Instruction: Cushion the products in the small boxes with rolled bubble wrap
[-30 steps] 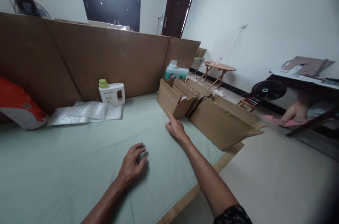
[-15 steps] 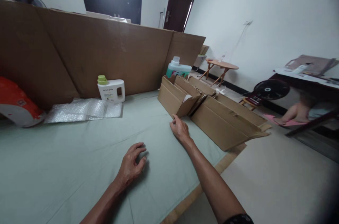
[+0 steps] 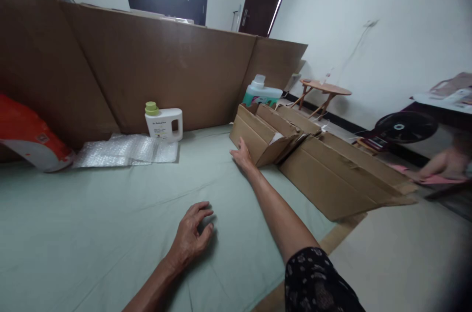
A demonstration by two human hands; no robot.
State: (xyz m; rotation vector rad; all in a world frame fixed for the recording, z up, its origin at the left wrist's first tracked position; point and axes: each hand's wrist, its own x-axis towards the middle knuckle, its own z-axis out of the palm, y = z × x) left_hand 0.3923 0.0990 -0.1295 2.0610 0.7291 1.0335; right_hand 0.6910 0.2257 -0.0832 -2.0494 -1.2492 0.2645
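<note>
My left hand rests palm down on the pale green sheet, fingers loosely curled and holding nothing. My right hand is stretched forward and its fingers touch the near side of a small folded cardboard box. Behind that box lean several more flattened cardboard boxes, reaching past the sheet's right edge. I cannot tell whether the right hand grips the box or only presses against it.
A white detergent bottle with a green cap stands by a bubble wrap sheet. A teal-and-white bottle is behind the boxes. A tall cardboard wall bounds the far side. An orange object lies left. A fan and another person's feet are right.
My right hand moved forward from the sheet to the side of the small cardboard box. The view shifted closer and leftward. My left hand stayed put.
</note>
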